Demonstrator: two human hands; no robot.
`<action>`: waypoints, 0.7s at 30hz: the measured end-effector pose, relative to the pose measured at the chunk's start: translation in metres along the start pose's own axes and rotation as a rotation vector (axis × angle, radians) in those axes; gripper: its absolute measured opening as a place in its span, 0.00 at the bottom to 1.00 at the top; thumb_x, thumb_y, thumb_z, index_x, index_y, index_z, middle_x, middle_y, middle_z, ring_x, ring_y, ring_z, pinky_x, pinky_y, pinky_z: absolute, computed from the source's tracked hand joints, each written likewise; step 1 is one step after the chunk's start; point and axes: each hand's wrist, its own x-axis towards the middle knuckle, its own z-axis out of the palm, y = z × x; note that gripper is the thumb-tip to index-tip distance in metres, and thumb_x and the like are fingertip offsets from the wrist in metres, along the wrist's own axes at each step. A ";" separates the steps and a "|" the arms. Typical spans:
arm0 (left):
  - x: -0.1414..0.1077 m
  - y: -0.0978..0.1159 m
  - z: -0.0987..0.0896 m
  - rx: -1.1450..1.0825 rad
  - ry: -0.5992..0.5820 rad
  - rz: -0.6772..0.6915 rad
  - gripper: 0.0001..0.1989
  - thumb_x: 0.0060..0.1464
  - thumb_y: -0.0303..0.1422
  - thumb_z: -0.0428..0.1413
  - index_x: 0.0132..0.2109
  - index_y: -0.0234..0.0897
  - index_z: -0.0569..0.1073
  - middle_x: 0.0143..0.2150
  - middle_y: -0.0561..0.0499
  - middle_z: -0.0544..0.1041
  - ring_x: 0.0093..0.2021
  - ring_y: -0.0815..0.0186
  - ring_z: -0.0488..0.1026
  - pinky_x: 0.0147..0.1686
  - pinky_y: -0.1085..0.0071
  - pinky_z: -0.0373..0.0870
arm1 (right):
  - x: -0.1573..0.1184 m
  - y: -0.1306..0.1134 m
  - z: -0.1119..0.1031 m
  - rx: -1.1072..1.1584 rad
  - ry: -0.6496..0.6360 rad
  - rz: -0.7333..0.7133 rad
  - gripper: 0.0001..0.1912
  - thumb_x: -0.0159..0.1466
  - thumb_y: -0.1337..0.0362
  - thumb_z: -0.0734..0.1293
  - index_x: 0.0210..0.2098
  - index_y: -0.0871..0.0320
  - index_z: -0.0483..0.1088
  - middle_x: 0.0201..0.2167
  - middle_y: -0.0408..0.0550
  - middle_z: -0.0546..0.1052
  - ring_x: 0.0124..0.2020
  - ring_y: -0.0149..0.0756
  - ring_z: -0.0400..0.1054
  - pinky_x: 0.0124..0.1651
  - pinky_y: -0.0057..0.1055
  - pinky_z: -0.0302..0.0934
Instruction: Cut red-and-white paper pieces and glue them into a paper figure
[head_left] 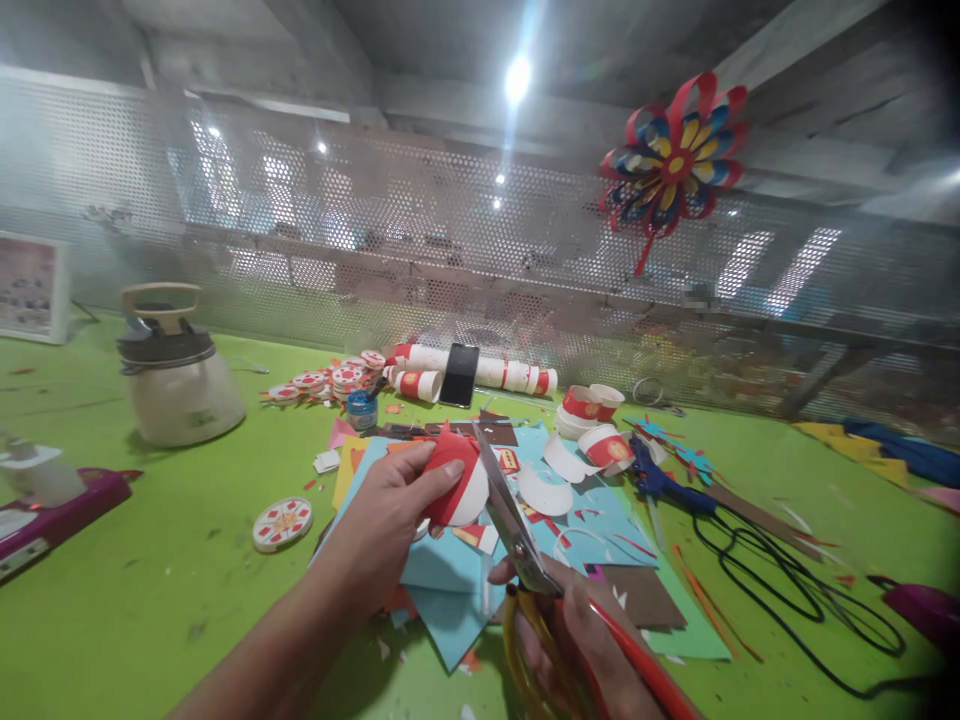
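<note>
One rounded red-and-white paper [463, 498], your left hand [394, 500] pinching; alongside, yellow-handled steel scissors [516, 528], right hand [585, 632] gripping; likely trimming; align next.

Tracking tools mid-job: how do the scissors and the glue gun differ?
The scissors are in the right hand; the glue gun lies unheld. The scissors show metal blades and yellow handle parts; the glue gun is dark blue. A black cord runs from the glue gun; the scissors show none. Both are hand tools.
</note>
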 end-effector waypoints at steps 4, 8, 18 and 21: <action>0.001 0.001 -0.002 -0.009 -0.018 -0.013 0.12 0.49 0.38 0.60 0.35 0.32 0.78 0.25 0.49 0.74 0.24 0.67 0.68 0.24 0.73 0.62 | -0.001 0.000 0.002 0.014 0.001 0.001 0.33 0.60 0.35 0.55 0.42 0.57 0.68 0.16 0.38 0.60 0.15 0.26 0.50 0.17 0.26 0.43; 0.002 0.001 -0.004 -0.022 -0.057 -0.053 0.12 0.51 0.38 0.59 0.36 0.32 0.77 0.25 0.50 0.74 0.24 0.69 0.68 0.25 0.74 0.62 | -0.002 0.001 0.003 0.036 -0.002 0.005 0.32 0.61 0.35 0.54 0.42 0.57 0.68 0.15 0.36 0.59 0.14 0.25 0.49 0.16 0.24 0.41; 0.003 0.002 -0.004 -0.046 -0.077 -0.058 0.09 0.52 0.36 0.59 0.35 0.34 0.76 0.28 0.51 0.75 0.25 0.71 0.67 0.26 0.76 0.61 | 0.000 0.002 0.002 0.060 -0.016 -0.004 0.32 0.60 0.35 0.57 0.42 0.58 0.69 0.15 0.36 0.61 0.13 0.24 0.49 0.15 0.23 0.43; 0.004 0.002 -0.004 -0.052 -0.064 -0.072 0.09 0.51 0.36 0.60 0.35 0.33 0.77 0.28 0.50 0.76 0.26 0.71 0.67 0.26 0.76 0.61 | 0.000 0.006 0.002 0.084 -0.017 -0.017 0.31 0.62 0.37 0.56 0.44 0.58 0.69 0.16 0.36 0.61 0.13 0.22 0.47 0.14 0.21 0.43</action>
